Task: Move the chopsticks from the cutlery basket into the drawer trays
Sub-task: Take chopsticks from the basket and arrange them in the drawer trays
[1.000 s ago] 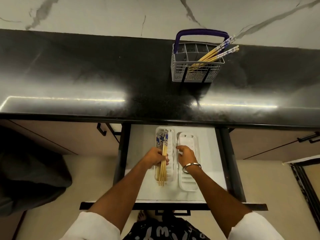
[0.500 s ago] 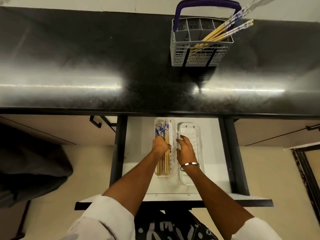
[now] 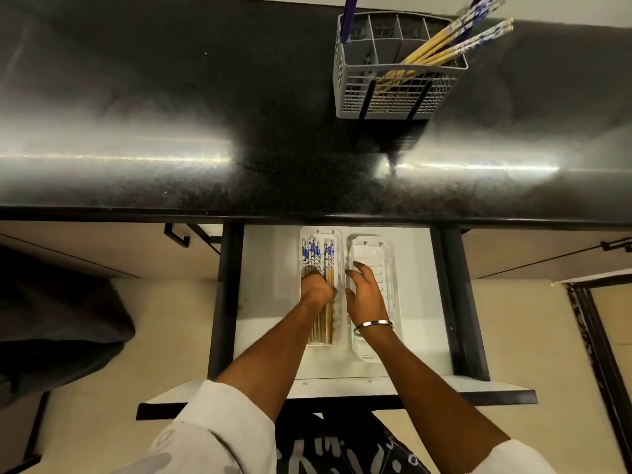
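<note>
- So the drawer [image 3: 270,302] is pulled out below the black countertop [image 3: 171,114], and two white trays sit side by side in it, long ways running near to far.
- The left tray [image 3: 338,268] has a bunch of chopsticks [image 3: 316,256] lying in it, blue-and-white patterned ends pointing to the far side and plain wood ends toward the near side.
- The left hand [image 3: 316,290] is down on top of that bundle around its middle, fingers curled over the sticks. Looks like it's holding or pressing them, but from this angle I honestly can't tell how tight the hold is.
- The right hand [image 3: 364,295] is over the right tray [image 3: 386,254], fingers loosely spread and a bit bent, not holding anything. Whether the fingertips actually touch the tray, can't say. There's a metal bangle [image 3: 372,326] on that wrist.
- The right tray has no chopsticks that I can see, just its ribbed bottom.
- Over on the far right of the counter is the grey cutlery basket [image 3: 393,94] with a purple handle [image 3: 349,18]. A few more chopsticks [image 3: 455,46] are in its right side, leaning out to the right with patterned ends up.
</note>
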